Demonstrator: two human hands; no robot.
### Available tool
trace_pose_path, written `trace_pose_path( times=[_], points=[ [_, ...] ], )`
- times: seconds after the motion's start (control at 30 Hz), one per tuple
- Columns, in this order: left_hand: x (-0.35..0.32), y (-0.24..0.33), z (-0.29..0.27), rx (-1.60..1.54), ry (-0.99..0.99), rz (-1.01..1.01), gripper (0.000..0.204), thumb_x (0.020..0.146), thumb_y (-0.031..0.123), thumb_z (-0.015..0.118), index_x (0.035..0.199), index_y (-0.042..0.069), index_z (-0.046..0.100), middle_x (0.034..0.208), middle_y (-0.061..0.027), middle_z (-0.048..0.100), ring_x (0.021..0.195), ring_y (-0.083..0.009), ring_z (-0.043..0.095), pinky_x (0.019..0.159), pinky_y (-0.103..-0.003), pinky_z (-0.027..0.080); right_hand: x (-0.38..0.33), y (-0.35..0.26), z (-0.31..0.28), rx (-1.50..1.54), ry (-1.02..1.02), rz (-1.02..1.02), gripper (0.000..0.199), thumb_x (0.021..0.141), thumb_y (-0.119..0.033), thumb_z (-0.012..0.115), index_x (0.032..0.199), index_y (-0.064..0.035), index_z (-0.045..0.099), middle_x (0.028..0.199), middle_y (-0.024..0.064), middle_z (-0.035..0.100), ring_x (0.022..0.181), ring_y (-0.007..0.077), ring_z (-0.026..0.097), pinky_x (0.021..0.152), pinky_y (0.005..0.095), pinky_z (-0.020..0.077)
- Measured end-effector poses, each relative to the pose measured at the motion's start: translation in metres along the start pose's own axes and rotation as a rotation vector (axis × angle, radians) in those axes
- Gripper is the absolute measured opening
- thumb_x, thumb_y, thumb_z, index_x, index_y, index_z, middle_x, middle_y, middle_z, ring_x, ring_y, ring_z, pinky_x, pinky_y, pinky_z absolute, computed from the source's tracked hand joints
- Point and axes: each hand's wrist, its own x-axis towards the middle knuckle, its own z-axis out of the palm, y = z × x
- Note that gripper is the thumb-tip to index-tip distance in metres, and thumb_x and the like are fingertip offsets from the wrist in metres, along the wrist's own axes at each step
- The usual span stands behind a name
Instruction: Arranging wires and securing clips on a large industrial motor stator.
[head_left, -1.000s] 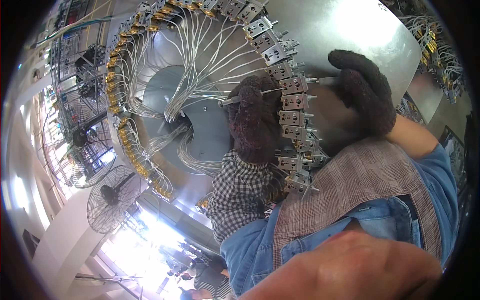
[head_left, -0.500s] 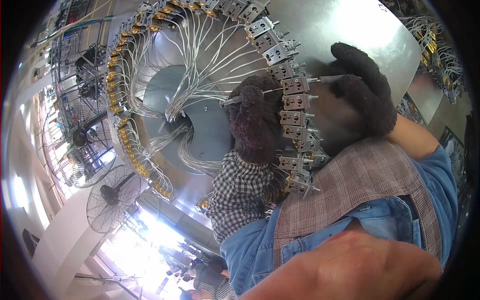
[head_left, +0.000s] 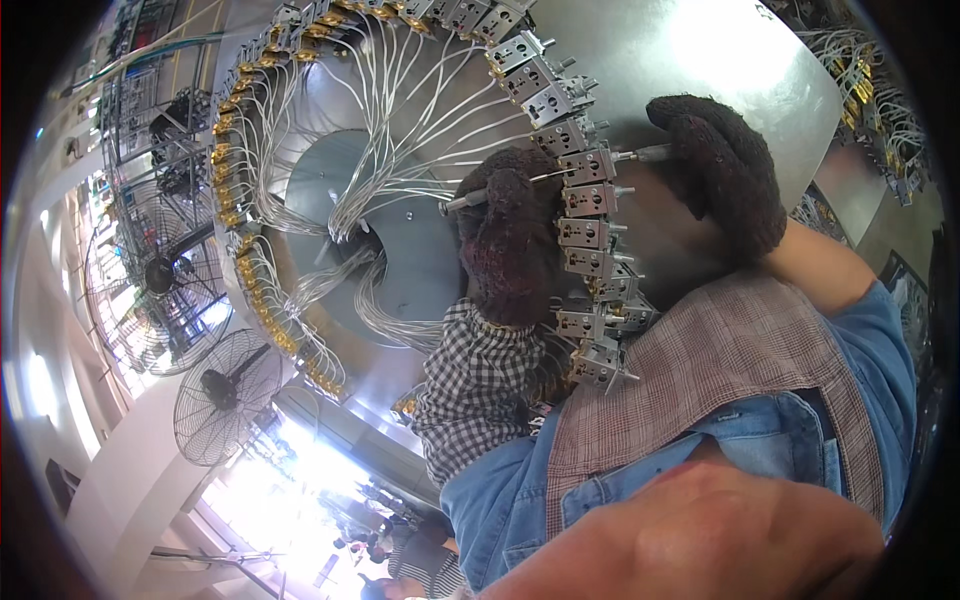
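Observation:
My left hand [head_left: 507, 240], in a dark knitted glove, is closed round a slim metal screwdriver [head_left: 466, 202]. Its thin shaft reaches right to a small silver metal block [head_left: 586, 167], one of several ringing a round fixture. On the block's outer side, my right hand [head_left: 728, 175], also gloved, is closed on a grey cylindrical metal tool [head_left: 655, 153]. The tool's end lines up with the pin sticking out of the same block; contact is too small to make out. White wires [head_left: 385, 165] run from the blocks to the fixture's centre.
The round fixture has a grey centre plate [head_left: 415, 265] and brass-coloured fittings [head_left: 222, 175] along its left rim. A shiny metal tabletop [head_left: 790, 110] lies to the right, with more wired parts [head_left: 870, 90] beyond. Floor fans [head_left: 222, 390] stand at left. Another person [head_left: 425, 560] is far behind.
My right hand has moved slightly left, and its raised fingers have closed in round the grey tool. My left hand and the screwdriver have barely shifted.

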Motion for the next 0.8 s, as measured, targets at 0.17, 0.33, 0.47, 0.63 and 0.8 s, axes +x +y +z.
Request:
trace_pose_path(
  times=[0.17,0.33,0.47,0.63,0.8],
  points=[
    [0.003,0.0,0.016,0.084,-0.016,0.018,0.026,0.089,0.016,0.058,0.103,-0.006,0.055,0.092,-0.0143,0.06,0.086,-0.0246,0.062,0.083,-0.041,0.053,-0.002,-0.006,0.002,0.072,0.004,0.015,0.035,0.095,-0.025,0.051,0.121,-0.0019,0.056,0.071,0.0058,0.058,0.05,0.0093,0.051,0.045,0.0223,0.0398],
    [-0.001,-0.001,0.014,0.115,0.089,0.003,0.027,0.089,0.017,0.058,0.104,-0.005,0.056,0.101,-0.0174,0.06,0.094,-0.029,0.061,0.084,-0.041,0.053,-0.003,-0.001,-0.002,0.07,-0.023,-0.093,0.037,0.095,-0.023,0.053,0.126,-0.0038,0.052,0.074,0.0052,0.058,0.059,0.0096,0.054,0.051,0.0232,0.0428],
    [0.001,0.0,0.022,0.118,0.06,-0.017,0.029,0.089,0.019,0.059,0.103,-0.005,0.056,0.099,-0.0175,0.06,0.093,-0.0293,0.061,0.081,-0.041,0.054,0.0,0.018,0.001,-0.083,0.014,-0.507,0.041,0.093,-0.017,0.056,0.131,-0.0046,0.048,0.085,0.0072,0.059,0.072,0.0117,0.056,0.06,0.0249,0.0475],
    [0.001,0.001,0.025,0.139,0.081,-0.03,0.03,0.088,0.022,0.06,0.101,-0.005,0.056,0.097,-0.0167,0.061,0.09,-0.028,0.062,0.079,-0.041,0.054,-0.004,0.008,-0.001,0.119,-0.033,-0.217,0.043,0.092,-0.013,0.056,0.133,-0.0046,0.046,0.092,0.0089,0.059,0.075,0.0136,0.056,0.066,0.0277,0.0493],
    [0.001,0.002,0.02,0.101,-0.036,-0.003,0.029,0.089,0.022,0.06,0.101,-0.005,0.056,0.097,-0.016,0.061,0.09,-0.0273,0.062,0.079,-0.04,0.054,-0.004,0.01,-0.001,0.09,-0.055,-0.286,0.043,0.092,-0.013,0.056,0.133,-0.0043,0.046,0.093,0.0095,0.059,0.078,0.0144,0.056,0.069,0.0288,0.0492]
  ],
)
